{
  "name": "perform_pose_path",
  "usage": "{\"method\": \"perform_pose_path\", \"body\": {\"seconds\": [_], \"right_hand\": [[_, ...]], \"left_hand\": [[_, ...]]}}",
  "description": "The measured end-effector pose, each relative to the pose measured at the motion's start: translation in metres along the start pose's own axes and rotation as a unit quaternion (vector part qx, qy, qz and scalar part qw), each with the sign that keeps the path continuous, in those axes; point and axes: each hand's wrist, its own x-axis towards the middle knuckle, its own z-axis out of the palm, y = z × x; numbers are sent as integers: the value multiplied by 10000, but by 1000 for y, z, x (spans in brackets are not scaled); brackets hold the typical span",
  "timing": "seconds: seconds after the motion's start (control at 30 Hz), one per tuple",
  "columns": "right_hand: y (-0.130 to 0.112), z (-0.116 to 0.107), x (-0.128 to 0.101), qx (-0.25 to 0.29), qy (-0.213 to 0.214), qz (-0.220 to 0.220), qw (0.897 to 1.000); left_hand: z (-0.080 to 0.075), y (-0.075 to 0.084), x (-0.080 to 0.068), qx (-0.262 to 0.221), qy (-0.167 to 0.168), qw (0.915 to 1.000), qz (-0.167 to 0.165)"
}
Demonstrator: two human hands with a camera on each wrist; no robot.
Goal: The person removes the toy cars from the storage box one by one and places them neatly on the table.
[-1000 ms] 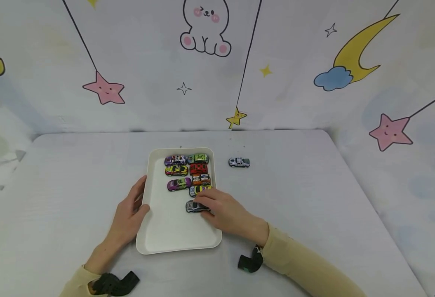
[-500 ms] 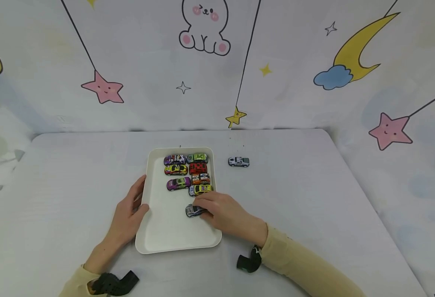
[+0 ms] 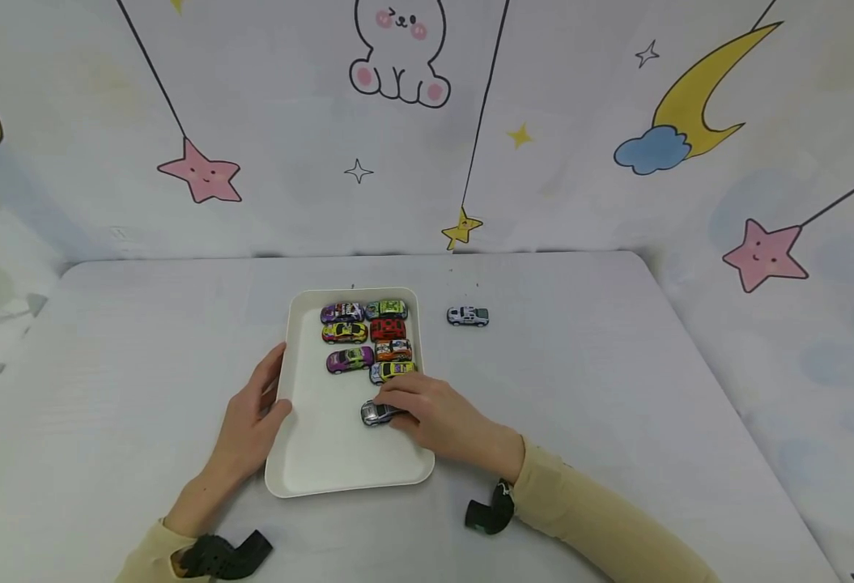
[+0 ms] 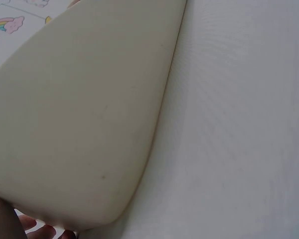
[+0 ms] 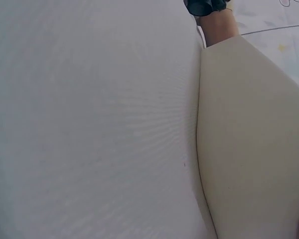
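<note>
Seven small cars are already lying side by side in the far part of the white tray [image 3: 303, 453], in two short rows: the purple ones and a yellow one on the left, the green car [image 3: 388, 308], the red car [image 3: 388, 329], an orange one and a yellow one on the right. I am holding the eighth, a silver-blue car [image 3: 374, 414], inside the tray with my right hand [image 3: 437, 417]; my fingers are curling over its rear half and pinching it, and its wheels seem to be on the tray floor just below the right row. My left hand [image 3: 252, 425] is resting on the left rim of the tray, fingers relaxed along the outer side and the thumb lying over the edge, so it is steadying and not gripping.

One white car [image 3: 468, 316] is standing alone on the table [image 3: 616, 389], to the right of the tray and well apart from it. So I judge most of the work is finished, with this car to settle and that one left.

The near half of the tray is free, and the left row has open room below the purple car [image 3: 350, 359]. The right rim is close to my knuckles. The wrist views are showing only tray wall and table.
</note>
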Motion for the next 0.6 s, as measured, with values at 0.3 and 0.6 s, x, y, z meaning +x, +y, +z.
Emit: {"method": "perform_pose_path", "body": {"seconds": [0.3, 0.6], "right_hand": [[1, 1, 0, -329, 125, -208, 9992], [2, -6, 2, -251, 139, -250, 9993]], "left_hand": [[-1, 2, -1, -23, 3, 10000, 65], [-1, 1, 0, 35, -4, 10000, 91]]}}
